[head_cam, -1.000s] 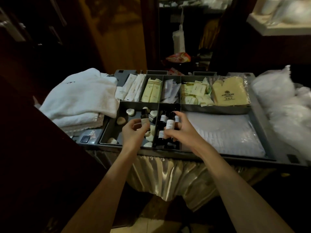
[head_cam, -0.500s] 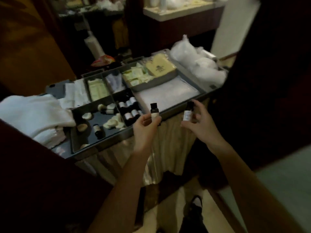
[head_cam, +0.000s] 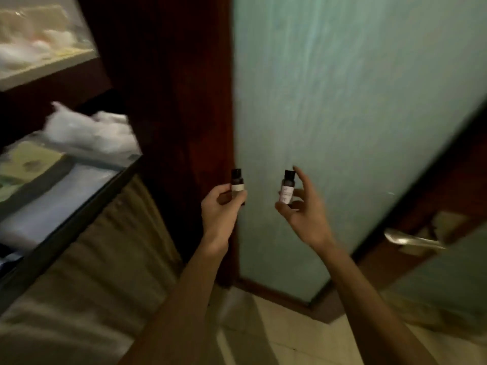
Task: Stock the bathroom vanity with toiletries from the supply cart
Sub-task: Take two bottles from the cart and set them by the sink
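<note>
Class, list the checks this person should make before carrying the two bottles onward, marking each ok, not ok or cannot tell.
1. Grip of left hand on left bottle: ok.
2. Pinch of right hand on right bottle: ok.
3. Both capped: ok.
4. Both upright: ok.
5. A hand free for the door handle: not ok.
6. Way ahead open: cannot tell.

The left forearm [head_cam: 184, 291] and right forearm [head_cam: 369, 299] are showing bare along their whole visible length, lean and narrowing toward the wrists. The left hand [head_cam: 218, 206] and right hand [head_cam: 300, 214] are going bare as well (dim light and blur are hiding nails and finer detail), fingers slender.
</note>
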`<state>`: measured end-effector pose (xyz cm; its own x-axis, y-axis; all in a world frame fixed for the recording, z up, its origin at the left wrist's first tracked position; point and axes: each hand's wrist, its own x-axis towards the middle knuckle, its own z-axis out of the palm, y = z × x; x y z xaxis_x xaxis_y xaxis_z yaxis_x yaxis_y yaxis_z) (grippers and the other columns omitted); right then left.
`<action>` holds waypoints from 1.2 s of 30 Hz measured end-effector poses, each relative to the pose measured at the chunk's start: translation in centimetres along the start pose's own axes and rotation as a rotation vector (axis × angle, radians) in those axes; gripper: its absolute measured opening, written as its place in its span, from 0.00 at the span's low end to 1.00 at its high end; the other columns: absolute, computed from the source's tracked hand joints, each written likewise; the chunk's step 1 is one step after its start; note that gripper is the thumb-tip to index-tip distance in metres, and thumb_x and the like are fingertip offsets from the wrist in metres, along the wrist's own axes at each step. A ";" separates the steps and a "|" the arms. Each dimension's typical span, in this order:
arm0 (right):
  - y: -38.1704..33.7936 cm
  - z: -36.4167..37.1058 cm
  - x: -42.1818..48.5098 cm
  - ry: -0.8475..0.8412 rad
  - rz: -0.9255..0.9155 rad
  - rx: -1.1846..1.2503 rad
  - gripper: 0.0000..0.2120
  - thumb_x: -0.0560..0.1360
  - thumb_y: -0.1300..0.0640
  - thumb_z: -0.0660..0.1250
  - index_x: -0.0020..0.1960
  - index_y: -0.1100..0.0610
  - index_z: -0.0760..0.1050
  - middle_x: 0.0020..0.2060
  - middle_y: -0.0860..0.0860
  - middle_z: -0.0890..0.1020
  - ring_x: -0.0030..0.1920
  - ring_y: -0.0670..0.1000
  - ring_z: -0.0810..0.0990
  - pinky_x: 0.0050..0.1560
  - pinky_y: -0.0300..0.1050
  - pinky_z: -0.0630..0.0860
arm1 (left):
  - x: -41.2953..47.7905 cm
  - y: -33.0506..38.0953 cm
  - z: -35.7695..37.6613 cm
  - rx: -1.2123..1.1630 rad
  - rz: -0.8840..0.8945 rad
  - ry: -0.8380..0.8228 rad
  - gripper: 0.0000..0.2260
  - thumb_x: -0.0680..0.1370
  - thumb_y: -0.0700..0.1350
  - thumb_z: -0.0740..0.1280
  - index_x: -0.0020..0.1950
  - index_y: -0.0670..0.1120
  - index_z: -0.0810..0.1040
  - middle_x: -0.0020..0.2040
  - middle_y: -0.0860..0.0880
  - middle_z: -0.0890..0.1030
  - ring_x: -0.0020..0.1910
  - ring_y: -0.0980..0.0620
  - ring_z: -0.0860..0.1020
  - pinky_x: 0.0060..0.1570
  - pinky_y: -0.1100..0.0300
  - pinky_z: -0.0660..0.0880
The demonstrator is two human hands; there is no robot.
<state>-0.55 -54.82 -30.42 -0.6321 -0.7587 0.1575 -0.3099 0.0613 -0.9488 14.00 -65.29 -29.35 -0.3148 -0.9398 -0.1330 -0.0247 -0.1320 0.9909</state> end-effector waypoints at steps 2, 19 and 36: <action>0.3 -6.0 -1.6 0.138 -0.034 -0.033 0.39 0.76 0.66 0.72 0.79 0.45 0.58 0.54 0.52 0.79 0.44 0.45 0.82 0.43 0.39 0.80 | -2.1 0.8 6.0 -0.013 0.066 -0.049 0.12 0.75 0.42 0.76 0.57 0.44 0.82 0.49 0.48 0.85 0.44 0.59 0.82 0.44 0.69 0.77; 6.5 -45.4 -20.8 0.760 0.033 -0.142 0.39 0.76 0.59 0.73 0.78 0.41 0.57 0.60 0.52 0.80 0.49 0.48 0.84 0.52 0.48 0.82 | -30.2 0.4 42.2 -0.103 0.251 -0.616 0.10 0.73 0.41 0.77 0.47 0.55 0.81 0.43 0.54 0.85 0.40 0.61 0.82 0.41 0.68 0.76; 9.8 -65.5 -40.0 1.296 0.333 -0.107 0.32 0.77 0.58 0.72 0.76 0.42 0.64 0.62 0.46 0.80 0.59 0.49 0.83 0.50 0.47 0.84 | -49.2 -5.2 63.8 0.034 0.085 -1.332 0.09 0.74 0.46 0.77 0.53 0.52 0.83 0.47 0.54 0.86 0.47 0.61 0.83 0.44 0.68 0.76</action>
<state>-24.77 18.62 -28.13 -0.8812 0.4559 0.1254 -0.0265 0.2171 -0.9758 -30.89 1.79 -26.80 -0.9963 0.0811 0.0284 0.0233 -0.0625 0.9978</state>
